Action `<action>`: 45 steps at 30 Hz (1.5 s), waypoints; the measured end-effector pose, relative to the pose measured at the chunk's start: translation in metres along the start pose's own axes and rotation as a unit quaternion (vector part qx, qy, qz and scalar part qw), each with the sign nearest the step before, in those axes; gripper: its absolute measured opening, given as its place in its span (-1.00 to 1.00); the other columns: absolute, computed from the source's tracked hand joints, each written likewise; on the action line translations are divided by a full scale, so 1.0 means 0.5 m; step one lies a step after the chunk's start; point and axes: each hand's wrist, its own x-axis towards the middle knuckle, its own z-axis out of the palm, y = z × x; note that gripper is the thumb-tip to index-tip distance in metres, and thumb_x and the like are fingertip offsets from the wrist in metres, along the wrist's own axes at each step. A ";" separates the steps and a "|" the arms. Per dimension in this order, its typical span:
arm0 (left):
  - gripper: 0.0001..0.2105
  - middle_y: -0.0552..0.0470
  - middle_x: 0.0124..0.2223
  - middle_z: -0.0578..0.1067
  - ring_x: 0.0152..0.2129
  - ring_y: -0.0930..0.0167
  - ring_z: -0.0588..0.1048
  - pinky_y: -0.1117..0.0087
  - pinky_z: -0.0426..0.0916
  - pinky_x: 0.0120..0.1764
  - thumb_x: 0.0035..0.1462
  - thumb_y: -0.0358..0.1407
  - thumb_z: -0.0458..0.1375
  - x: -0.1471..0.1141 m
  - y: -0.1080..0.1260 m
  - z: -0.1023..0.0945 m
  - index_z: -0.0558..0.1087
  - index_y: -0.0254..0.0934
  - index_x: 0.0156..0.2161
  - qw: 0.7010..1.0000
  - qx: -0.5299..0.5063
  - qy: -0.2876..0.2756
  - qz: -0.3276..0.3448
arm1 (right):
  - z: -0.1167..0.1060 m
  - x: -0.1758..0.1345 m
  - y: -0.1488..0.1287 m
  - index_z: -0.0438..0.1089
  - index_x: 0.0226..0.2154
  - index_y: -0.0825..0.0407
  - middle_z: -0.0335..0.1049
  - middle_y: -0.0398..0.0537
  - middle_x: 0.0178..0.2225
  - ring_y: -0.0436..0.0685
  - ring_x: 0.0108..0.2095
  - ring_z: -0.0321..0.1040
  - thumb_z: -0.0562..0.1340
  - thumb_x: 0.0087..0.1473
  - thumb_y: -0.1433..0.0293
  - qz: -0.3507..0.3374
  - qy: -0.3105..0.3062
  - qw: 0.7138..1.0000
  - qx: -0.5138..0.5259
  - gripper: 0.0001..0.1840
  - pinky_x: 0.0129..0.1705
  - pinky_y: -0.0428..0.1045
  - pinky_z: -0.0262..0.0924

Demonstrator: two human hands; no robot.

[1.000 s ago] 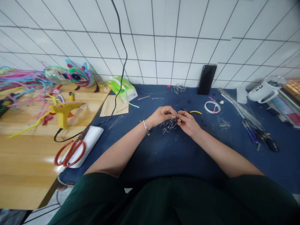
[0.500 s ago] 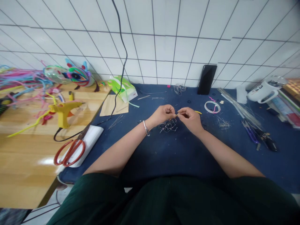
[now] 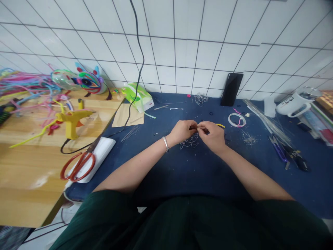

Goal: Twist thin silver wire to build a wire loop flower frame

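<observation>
Both hands come together in the head view: the left hand (image 3: 183, 132) and the right hand (image 3: 213, 133) touch at bent fingertips; whether they clamp on wire I cannot tell. One wire tangle (image 3: 190, 141) sits just below the fingers, partly hidden by the left hand. Its loops point several ways, with no clear long axis. One second tangle (image 3: 201, 99) lies by the wall (image 3: 187, 52); one phone (image 3: 231, 89) leans there. One glue gun (image 3: 70, 125) is at left.

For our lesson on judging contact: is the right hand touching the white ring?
Apart: the head view shows blue tabletop between the right hand and the white ring.
</observation>
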 end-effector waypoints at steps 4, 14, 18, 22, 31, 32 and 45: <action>-0.87 0.07 -0.42 0.50 -0.47 0.50 0.42 0.50 0.25 -0.40 -0.01 -0.48 0.09 -0.003 -0.003 0.009 0.47 -0.32 -0.36 0.995 -0.094 -0.002 0.015 | -0.003 -0.009 0.002 0.49 -0.27 -0.16 0.45 -0.05 -0.33 0.18 -0.23 0.30 0.19 0.08 0.37 -0.035 -0.050 0.998 -0.006 -0.81 0.00 0.14 0.11; -0.91 0.09 -0.45 0.39 -0.49 0.56 0.35 0.51 0.26 -0.39 0.04 -0.36 0.20 0.001 -0.029 0.009 0.39 -0.37 -0.39 0.934 -0.356 -0.030 0.008 | -0.025 0.011 0.005 0.46 -0.23 -0.06 0.49 -0.03 -0.25 0.15 -0.17 0.38 0.20 0.10 0.39 -0.144 -0.005 0.988 -0.055 -0.83 -0.05 0.11 0.24; -0.89 0.04 -0.42 0.42 -0.45 0.53 0.39 0.49 0.29 -0.35 0.05 -0.34 0.21 -0.001 -0.028 -0.005 0.42 -0.37 -0.39 0.930 -0.364 -0.036 0.017 | -0.035 0.024 0.014 0.45 -0.26 0.00 0.47 -0.01 -0.31 0.12 -0.23 0.39 0.17 0.11 0.42 -0.182 -0.007 0.976 -0.122 -0.84 -0.15 0.07 0.31; -0.92 0.03 -0.40 0.43 -0.43 0.53 0.40 0.49 0.30 -0.35 0.06 -0.37 0.20 -0.002 -0.028 -0.009 0.44 -0.36 -0.39 0.941 -0.335 -0.036 0.029 | -0.034 0.020 0.017 0.44 -0.25 0.00 0.47 -0.02 -0.29 0.13 -0.23 0.39 0.16 0.10 0.43 -0.199 -0.044 0.969 -0.137 -0.84 -0.14 0.07 0.32; -0.94 0.01 -0.37 0.45 -0.42 0.51 0.41 0.47 0.32 -0.34 0.07 -0.39 0.18 -0.003 -0.033 -0.006 0.44 -0.35 -0.38 0.947 -0.319 -0.039 0.025 | -0.032 0.021 0.022 0.41 -0.29 0.02 0.47 -0.03 -0.33 0.11 -0.25 0.38 0.12 0.13 0.46 -0.218 -0.058 0.964 -0.142 -0.85 -0.16 0.05 0.31; -0.95 0.01 -0.37 0.45 -0.41 0.51 0.42 0.47 0.32 -0.34 0.07 -0.39 0.18 -0.003 -0.031 -0.006 0.43 -0.35 -0.38 0.948 -0.316 -0.040 0.024 | -0.032 0.020 0.022 0.40 -0.30 0.02 0.46 -0.03 -0.33 0.11 -0.26 0.37 0.12 0.13 0.47 -0.220 -0.059 0.962 -0.153 -0.85 -0.17 0.05 0.30; -0.83 0.05 -0.38 0.47 -0.42 0.53 0.44 0.44 0.34 -0.28 -0.06 -0.40 0.29 -0.005 0.005 0.002 0.36 -0.37 -0.41 0.875 -0.479 0.014 -0.062 | -0.027 0.007 0.014 0.32 -0.37 0.04 0.39 -0.01 -0.38 0.11 -0.32 0.29 0.12 0.07 0.52 -0.267 -0.001 0.929 -0.255 -0.90 -0.23 0.03 0.27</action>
